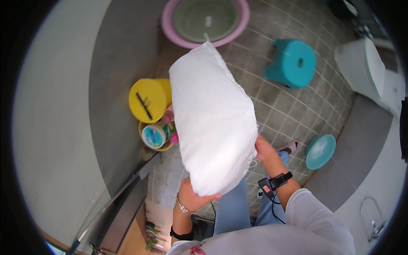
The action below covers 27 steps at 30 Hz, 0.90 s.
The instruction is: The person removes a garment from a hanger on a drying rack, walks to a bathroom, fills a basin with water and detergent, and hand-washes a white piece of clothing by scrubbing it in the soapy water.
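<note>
A plump white pillow (213, 121) fills the middle of the view, held up at a slant above the tiled floor. Its far end, with a small loop at the corner, overlaps the rim of a pink basin (167, 24). My left hand (196, 197) grips the near end, thumb laid along the lower edge. On the right side edge, close to the near end, my right hand (265, 149) has hold of the pillow; its fingertips are hidden behind the fabric.
A grey-green basin (207, 20) sits inside the pink one. Rightward are a teal plastic stool (296, 63), a white toilet (366, 70) and a teal basin (321, 151). Along the left wall stand a yellow lidded bucket (143, 89) and a tub (153, 137) among bottles.
</note>
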### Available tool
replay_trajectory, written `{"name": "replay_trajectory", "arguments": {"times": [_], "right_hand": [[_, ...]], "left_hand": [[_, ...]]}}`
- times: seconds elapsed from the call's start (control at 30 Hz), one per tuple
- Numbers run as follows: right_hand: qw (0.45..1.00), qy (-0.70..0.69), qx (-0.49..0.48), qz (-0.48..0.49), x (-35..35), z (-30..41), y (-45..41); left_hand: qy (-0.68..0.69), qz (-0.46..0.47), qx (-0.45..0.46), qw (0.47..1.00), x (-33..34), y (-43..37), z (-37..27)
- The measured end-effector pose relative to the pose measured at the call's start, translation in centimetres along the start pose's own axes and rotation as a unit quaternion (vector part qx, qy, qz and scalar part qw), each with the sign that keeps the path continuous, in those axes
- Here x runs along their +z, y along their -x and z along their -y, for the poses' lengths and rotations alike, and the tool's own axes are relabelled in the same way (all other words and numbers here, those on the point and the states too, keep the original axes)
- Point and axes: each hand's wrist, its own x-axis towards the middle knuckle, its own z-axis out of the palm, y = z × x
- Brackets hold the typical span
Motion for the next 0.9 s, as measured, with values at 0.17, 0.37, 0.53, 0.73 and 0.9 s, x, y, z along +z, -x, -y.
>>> {"name": "replay_trajectory", "arguments": {"times": [0.17, 0.37, 0.53, 0.73, 0.9], "right_hand": [[0.978, 0.029, -0.172, -0.114, -9.9, 6.4, 12.1], [0.875, 0.082, -0.3, -0.371, -20.0, 7.3, 27.2], [0.767, 0.244, -0.367, -0.466, -27.2, 5.0, 37.7], [0.635, 0.135, -0.388, -0.655, -33.6, 2.3, 49.6], [0.641, 0.051, -0.361, -0.675, -37.5, 0.5, 55.5]], "left_hand": [[-0.047, -0.005, -0.086, 0.995, 8.0, -6.3, -4.6], [-0.073, 0.045, -0.04, 0.996, 20.8, -13.8, -6.1], [-0.246, 0.089, -0.017, 0.965, 34.9, -18.8, -4.3], [-0.326, 0.268, 0.044, 0.906, 49.8, -21.5, -5.7], [-0.523, 0.356, 0.233, 0.738, 60.7, -21.6, -6.2]]}}
